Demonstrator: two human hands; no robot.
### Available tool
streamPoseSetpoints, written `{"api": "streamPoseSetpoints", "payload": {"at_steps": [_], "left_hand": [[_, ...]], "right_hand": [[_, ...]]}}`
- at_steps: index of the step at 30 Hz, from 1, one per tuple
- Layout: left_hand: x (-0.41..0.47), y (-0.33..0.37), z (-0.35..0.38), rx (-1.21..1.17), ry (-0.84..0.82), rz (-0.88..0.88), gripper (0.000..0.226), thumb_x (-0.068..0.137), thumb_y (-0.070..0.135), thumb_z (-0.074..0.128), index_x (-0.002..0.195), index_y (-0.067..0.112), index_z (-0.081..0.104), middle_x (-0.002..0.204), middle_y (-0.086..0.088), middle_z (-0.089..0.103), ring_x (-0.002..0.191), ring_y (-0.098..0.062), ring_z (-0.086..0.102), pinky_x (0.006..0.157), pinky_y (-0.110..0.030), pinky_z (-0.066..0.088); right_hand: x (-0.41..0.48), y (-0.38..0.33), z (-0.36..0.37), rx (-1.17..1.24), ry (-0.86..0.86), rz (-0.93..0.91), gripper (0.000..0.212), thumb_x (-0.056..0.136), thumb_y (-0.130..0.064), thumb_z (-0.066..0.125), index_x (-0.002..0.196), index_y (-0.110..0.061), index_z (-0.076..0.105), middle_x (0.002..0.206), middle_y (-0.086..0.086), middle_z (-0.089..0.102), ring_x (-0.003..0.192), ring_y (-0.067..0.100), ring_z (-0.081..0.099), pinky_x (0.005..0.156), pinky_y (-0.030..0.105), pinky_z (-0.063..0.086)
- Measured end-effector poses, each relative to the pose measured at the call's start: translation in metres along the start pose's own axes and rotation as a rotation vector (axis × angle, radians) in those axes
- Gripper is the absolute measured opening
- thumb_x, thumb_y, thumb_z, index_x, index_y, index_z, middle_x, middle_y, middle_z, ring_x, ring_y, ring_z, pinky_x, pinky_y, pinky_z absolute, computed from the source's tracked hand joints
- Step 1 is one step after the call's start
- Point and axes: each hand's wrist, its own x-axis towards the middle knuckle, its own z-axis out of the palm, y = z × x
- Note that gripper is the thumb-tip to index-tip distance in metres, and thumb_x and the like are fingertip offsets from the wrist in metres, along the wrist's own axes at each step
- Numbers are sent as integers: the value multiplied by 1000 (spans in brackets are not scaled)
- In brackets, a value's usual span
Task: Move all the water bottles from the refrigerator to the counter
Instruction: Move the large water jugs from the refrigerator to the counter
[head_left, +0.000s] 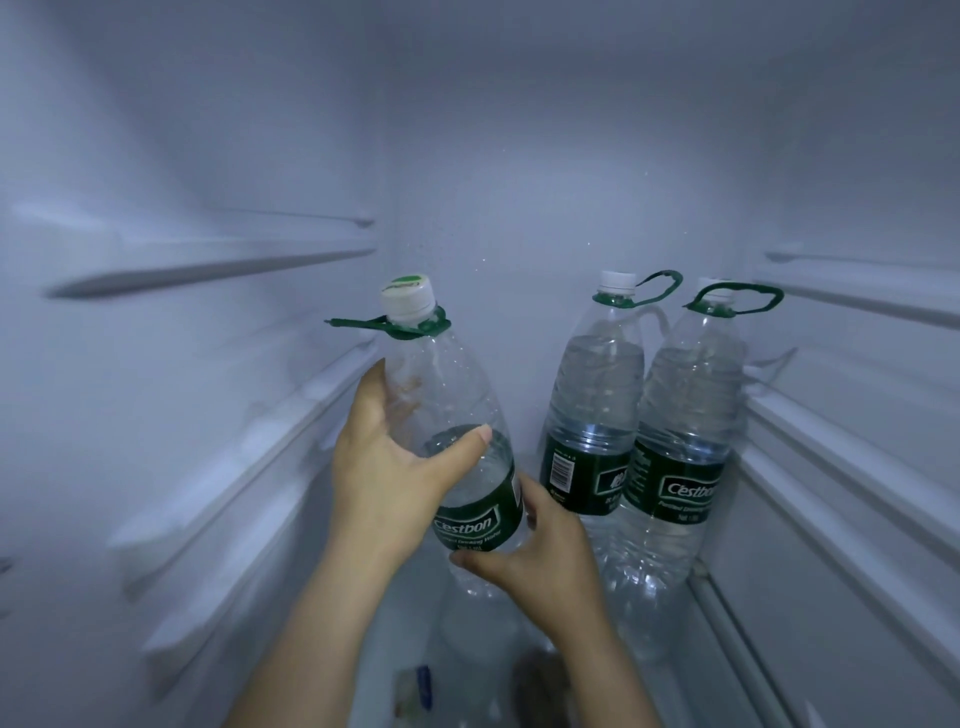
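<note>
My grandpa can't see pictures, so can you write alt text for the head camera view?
A left hand and a right hand grip a tilted, part-full water bottle inside a refrigerator. Two fuller bottles stand upright side by side to its right.

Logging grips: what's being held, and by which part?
The tilted water bottle: left hand round its upper body, right hand at the lower edge of its label.
</note>
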Motion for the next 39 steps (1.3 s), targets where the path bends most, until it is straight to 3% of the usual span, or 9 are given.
{"api": "streamPoseSetpoints", "payload": {"at_steps": [3, 8, 15, 18, 22, 29, 32, 35, 39], "left_hand": [[-12, 14, -4, -29, 3, 24, 72, 44, 50, 81, 110, 46, 54, 109, 21, 65, 106, -1, 64, 92, -42, 54], [-34, 44, -14, -81, 16, 72, 76, 44, 49, 81, 115, 44, 54, 113, 19, 65, 109, -1, 63, 92, -37, 54], [-64, 71, -28, -158, 2, 86, 75, 44, 47, 83, 113, 46, 53, 116, 23, 64, 109, 2, 63, 89, -27, 53], [-74, 79, -32, -202, -16, 106, 72, 45, 44, 83, 111, 46, 54, 115, 24, 64, 109, 2, 63, 85, -19, 54], [-85, 89, -38, -253, -83, 131, 72, 49, 42, 83, 113, 44, 53, 116, 24, 64, 109, 1, 63, 87, -24, 55], [-105, 106, -57, -374, -234, 151, 71, 52, 30, 89, 113, 41, 54, 112, 24, 67, 105, 2, 65, 80, -10, 51], [-120, 109, -64, -405, -315, 158, 69, 52, 35, 86, 114, 41, 54, 112, 22, 67, 106, 0, 65, 84, -16, 53], [-137, 112, -66, -480, -417, 143, 62, 54, 34, 83, 110, 41, 57, 110, 21, 68, 105, -2, 66, 84, -18, 53], [-163, 121, -61, -533, -554, 127, 66, 56, 30, 85, 116, 36, 58, 114, 14, 69, 108, -6, 66, 85, -23, 55]], "right_hand": [[-17, -11, -8, 16, 7, -2, 70, 47, -41, 87, 108, -52, 55, 103, -32, 66, 99, -8, 61, 87, 24, 52], [-39, -33, -30, 17, 35, -52, 69, 48, -38, 87, 110, -48, 56, 102, -30, 67, 97, -7, 63, 85, 26, 54], [-67, -57, -54, 16, 6, -109, 77, 52, -28, 90, 118, -48, 55, 110, -29, 65, 105, -9, 59, 83, 12, 46], [-81, -62, -59, -7, 17, -111, 81, 51, -28, 90, 121, -49, 54, 112, -29, 65, 107, -7, 60, 88, 19, 49], [-101, -76, -66, -26, 68, -83, 85, 49, -30, 90, 122, -51, 53, 114, -27, 65, 109, -5, 59, 94, 29, 51], [-153, -104, -72, -76, 191, 9, 85, 48, -27, 92, 122, -47, 55, 116, -25, 65, 110, -2, 60, 95, 32, 51], [-184, -112, -70, -130, 249, 67, 87, 46, -31, 93, 122, -47, 54, 115, -29, 62, 108, -7, 58, 90, 23, 51], [-216, -124, -74, -130, 275, 138, 79, 48, -23, 94, 109, -49, 52, 107, -38, 58, 100, -14, 57, 74, 8, 49], [-255, -138, -85, -160, 304, 224, 83, 49, -19, 93, 115, -45, 50, 104, -35, 62, 93, -14, 61, 68, 6, 48]]}}
